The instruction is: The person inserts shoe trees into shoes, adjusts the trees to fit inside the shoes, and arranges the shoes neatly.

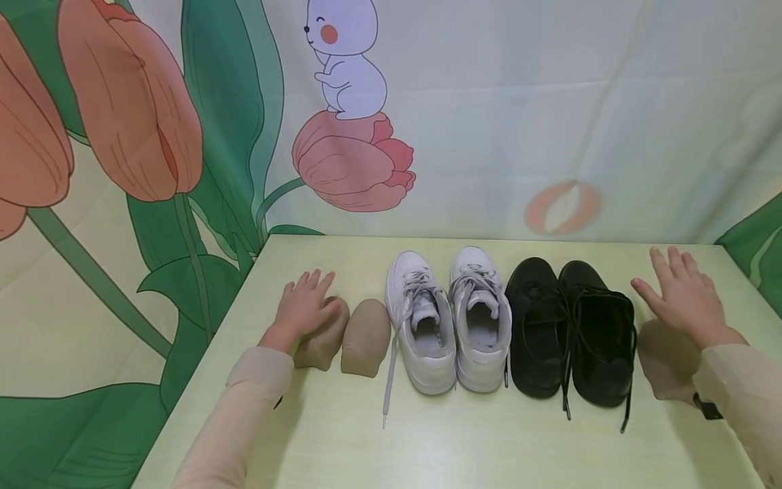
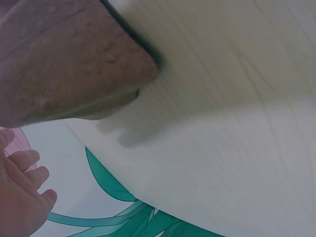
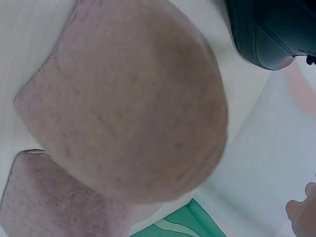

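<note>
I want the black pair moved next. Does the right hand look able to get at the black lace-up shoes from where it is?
Probably yes. The right hand hovers open just beside the black lace-up shoes, with only bare pale green table between them; nothing blocks the near shoe's outer side.

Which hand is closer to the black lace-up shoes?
Right. The right hand hovers just beside the black lace-up shoes; the left hand rests far off on a tan slipper.
</note>
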`<state>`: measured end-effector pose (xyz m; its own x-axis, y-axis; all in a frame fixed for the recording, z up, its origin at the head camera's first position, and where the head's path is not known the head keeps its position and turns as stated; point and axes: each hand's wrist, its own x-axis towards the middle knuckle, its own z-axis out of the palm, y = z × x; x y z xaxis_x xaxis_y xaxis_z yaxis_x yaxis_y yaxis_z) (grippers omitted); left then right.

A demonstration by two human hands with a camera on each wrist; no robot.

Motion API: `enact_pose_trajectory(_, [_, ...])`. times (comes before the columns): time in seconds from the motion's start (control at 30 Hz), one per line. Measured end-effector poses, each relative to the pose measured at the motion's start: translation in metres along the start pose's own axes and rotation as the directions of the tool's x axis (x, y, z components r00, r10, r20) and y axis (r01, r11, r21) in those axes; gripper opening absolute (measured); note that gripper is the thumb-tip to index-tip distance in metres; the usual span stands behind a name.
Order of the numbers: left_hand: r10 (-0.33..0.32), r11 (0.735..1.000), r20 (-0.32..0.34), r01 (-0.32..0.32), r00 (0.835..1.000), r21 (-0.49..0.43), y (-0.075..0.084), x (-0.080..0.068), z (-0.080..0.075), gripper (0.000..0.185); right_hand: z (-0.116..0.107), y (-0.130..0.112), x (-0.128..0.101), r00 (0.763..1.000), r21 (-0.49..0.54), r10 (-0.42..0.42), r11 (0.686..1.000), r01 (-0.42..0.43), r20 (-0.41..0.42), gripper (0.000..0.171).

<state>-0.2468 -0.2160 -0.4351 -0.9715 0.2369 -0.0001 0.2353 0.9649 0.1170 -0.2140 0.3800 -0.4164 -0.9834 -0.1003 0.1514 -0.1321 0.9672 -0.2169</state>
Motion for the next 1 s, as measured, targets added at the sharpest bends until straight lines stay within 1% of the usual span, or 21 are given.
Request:
enact_pose_trajectory(0.1, [0.014,1.000,-0.006,-0.014,1.000,-0.012,0.003,-0.002,0.000,0.061,0.000,-0.002,0.000,1.000,-0.002,-0.006,1.000,0.006,0.006,0.074])
enact_pose_trajectory(0.23, [0.028,0.999,0.005,-0.028,1.000,-0.032,0.007,-0.004,-0.001,0.061,-0.001,-0.006,0.001,1.000,-0.002,-0.011,1.000,0.011,0.023,0.074])
enact_pose_trajectory(0.37, [0.043,0.999,0.013,-0.042,0.999,-0.030,0.012,-0.005,-0.001,0.062,-0.001,-0.010,0.002,0.999,-0.009,-0.021,1.000,0.022,0.032,0.074])
enact_pose_trajectory(0.63, [0.083,0.996,-0.011,-0.084,0.996,-0.027,0.023,-0.006,0.000,0.061,-0.002,-0.020,0.003,0.998,0.000,-0.065,0.998,0.065,0.010,0.071])
enact_pose_trajectory(0.8, [0.106,0.994,-0.008,-0.106,0.994,-0.014,0.030,-0.008,-0.001,0.061,-0.004,-0.026,0.002,0.996,0.011,-0.091,0.996,0.091,-0.001,0.068])
enact_pose_trajectory(1.0, [0.134,0.990,-0.017,-0.135,0.991,-0.028,0.039,-0.009,-0.002,0.062,-0.005,-0.033,0.002,0.994,0.019,-0.112,0.993,0.113,-0.013,0.067])
